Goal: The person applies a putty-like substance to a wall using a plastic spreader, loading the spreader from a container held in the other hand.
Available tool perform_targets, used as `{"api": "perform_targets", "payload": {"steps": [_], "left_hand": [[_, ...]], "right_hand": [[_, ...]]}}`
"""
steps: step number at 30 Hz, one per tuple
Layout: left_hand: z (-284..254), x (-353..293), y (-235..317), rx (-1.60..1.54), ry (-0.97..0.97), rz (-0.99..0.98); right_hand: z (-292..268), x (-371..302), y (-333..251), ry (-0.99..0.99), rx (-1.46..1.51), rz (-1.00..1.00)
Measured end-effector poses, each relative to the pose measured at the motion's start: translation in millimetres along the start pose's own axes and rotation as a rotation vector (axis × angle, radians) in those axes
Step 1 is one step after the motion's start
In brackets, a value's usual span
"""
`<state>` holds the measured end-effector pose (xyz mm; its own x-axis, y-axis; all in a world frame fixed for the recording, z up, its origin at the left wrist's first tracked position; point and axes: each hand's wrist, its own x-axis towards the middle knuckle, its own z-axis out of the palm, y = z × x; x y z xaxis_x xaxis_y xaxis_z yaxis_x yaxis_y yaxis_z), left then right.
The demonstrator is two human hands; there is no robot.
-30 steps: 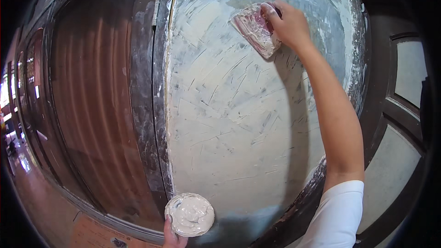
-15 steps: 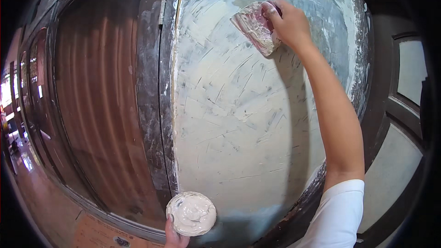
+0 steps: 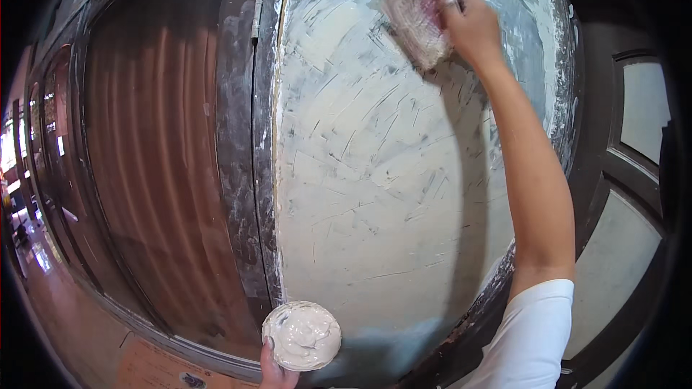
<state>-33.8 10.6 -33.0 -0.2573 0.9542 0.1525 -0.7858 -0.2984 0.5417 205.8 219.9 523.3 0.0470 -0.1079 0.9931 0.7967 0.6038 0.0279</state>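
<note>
High on the wall panel, my right hand is closed on a putty spreader, a wide reddish blade caked with cream putty and blurred by motion. The blade lies at or close to the panel; contact is hard to make out. Cream filler coats much of the panel, scored with dark streaks, while its top and right edge show bare grey-blue. Low down, my left hand holds a round dish of putty from below, thumb on its rim. The dish is full of wet cream putty with a swirled surface.
Left of the panel stand a dark wooden post with a hinge and a glazed frame with a brown curtain. A dark panelled door is at right. Flattened cardboard lies on the floor at lower left.
My right hand has moved the spreader to the right and slightly up across the panel. The dish in my left hand has stayed almost in place.
</note>
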Motion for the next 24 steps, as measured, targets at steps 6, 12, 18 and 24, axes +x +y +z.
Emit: {"api": "perform_targets", "payload": {"steps": [6,12,18,24], "left_hand": [[-6,-1,1,-0.023,0.029,-0.04],[-8,1,3,-0.036,-0.014,-0.038],[-6,-4,6,-0.016,-0.022,-0.03],[-1,-10,8,-0.029,-0.007,-0.08]], "right_hand": [[-13,2,-2,-0.081,-0.025,0.141],[-7,-9,4,-0.015,-0.155,0.079],[-9,-22,4,-0.015,-0.176,0.126],[-38,-87,-7,0.209,0.099,0.111]]}}
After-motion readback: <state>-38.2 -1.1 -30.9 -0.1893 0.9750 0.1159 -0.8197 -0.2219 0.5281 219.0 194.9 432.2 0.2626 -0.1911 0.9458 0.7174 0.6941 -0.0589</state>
